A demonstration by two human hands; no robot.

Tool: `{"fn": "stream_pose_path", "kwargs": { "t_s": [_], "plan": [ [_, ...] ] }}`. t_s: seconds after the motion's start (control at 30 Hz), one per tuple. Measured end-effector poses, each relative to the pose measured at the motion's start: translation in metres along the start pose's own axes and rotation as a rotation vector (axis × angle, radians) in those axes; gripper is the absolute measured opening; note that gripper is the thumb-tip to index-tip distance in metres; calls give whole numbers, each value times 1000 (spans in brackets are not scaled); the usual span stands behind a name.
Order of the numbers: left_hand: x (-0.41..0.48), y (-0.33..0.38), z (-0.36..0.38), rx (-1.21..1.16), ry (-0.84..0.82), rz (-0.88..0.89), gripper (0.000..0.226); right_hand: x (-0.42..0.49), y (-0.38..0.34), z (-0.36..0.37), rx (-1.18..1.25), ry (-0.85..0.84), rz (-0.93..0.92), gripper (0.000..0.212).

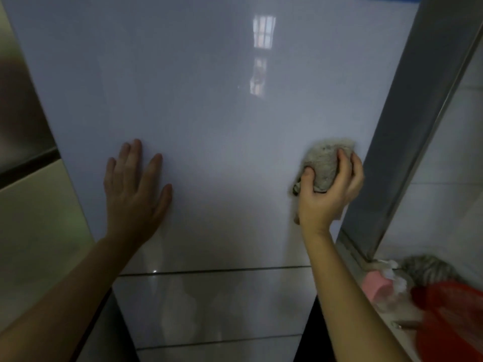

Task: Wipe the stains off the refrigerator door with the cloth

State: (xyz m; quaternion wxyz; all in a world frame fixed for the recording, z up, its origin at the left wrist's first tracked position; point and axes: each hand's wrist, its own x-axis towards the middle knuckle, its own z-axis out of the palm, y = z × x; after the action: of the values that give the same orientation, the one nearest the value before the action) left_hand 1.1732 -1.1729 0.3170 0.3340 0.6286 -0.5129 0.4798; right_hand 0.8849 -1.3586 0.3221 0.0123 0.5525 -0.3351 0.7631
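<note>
**Wipe in progress, right edge of door**

Right hand point(329, 189) grips a bunched grey fuzzy cloth point(324, 164), fingers curled round it, against the glossy white refrigerator door point(209, 113) near its right edge. Left hand point(137, 189) flat on the door, fingers straight. Suggest firm overlapping strokes. No stains discernible. No readable labels.

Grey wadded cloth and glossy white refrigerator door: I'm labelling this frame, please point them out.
Grey wadded cloth point(325, 165): head view, fuzzy middle.
Glossy white refrigerator door point(209, 113): head view, bare upper panel.
</note>
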Motion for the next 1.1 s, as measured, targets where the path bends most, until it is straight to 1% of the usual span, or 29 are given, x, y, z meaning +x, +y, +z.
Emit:
{"fn": "stream_pose_path", "kwargs": {
  "t_s": [0.07, 0.1, 0.17, 0.23, 0.3, 0.37, 0.5, 0.57, 0.7, 0.93, 1.1],
  "plan": [
    [-2, 0, 0, 6, -11, 4, 54, -24, -3, 4, 34, 88, 152, 59],
    [-3, -2, -1, 4, -20, 14, 54, -32, -6, 6, 37, 119, 197, 58],
    [-5, -6, -3, -4, -41, 42, 53, -38, -12, 9, 33, 144, 226, 57],
    [-7, -11, -7, -14, -62, 53, 52, -37, -17, 11, 19, 140, 205, 56],
    [-11, -17, -11, -25, -73, 52, 51, -36, -22, 14, 11, 98, 154, 56],
    [-17, -25, -14, -32, -83, 42, 51, -39, -32, 19, 19, 20, 75, 57],
    [-30, -39, -19, -50, -107, 15, 52, -53, -53, 33, 13, -193, -227, 56],
    [-38, -43, -19, -49, -106, 12, 52, -60, -56, 40, -2, -259, -337, 55],
    [-51, -43, -14, -49, -99, -6, 52, -64, -54, 42, -13, -263, -372, 55],
    [-64, -31, -7, -33, -99, -43, 54, -59, -38, 30, 2, -317, -445, 51],
    [-92, -22, 4, -20, -118, -39, 56, -75, 1, 13, -35, -413, -588, 57]
  ]
}}
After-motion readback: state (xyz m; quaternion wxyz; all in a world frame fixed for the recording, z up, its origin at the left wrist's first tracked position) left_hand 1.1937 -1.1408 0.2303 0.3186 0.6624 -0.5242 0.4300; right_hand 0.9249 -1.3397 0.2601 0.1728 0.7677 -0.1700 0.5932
